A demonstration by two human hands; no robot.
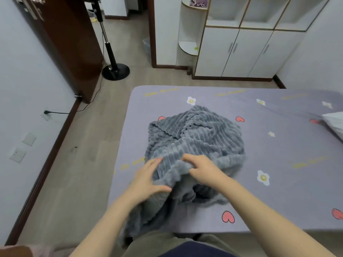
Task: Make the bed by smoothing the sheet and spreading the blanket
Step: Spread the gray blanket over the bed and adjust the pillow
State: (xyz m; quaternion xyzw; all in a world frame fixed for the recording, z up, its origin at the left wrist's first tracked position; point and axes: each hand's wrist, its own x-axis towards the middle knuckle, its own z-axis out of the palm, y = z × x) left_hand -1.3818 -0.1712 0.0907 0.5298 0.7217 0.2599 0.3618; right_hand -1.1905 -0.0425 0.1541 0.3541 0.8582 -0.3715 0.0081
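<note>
**A:** Two hands in the head view: where are they?

**B:** Close together at the near edge of the blanket [194,138], left hand [148,180] and right hand [204,169] each gripping a fold. It lies bunched in a heap mid-bed on the sheet [278,145].

**A:** Risk?

**B:** Pulling one tangled fold could, I judge, drag the whole heap off the near side, where a part hangs over, and rumple the sheet.
</note>
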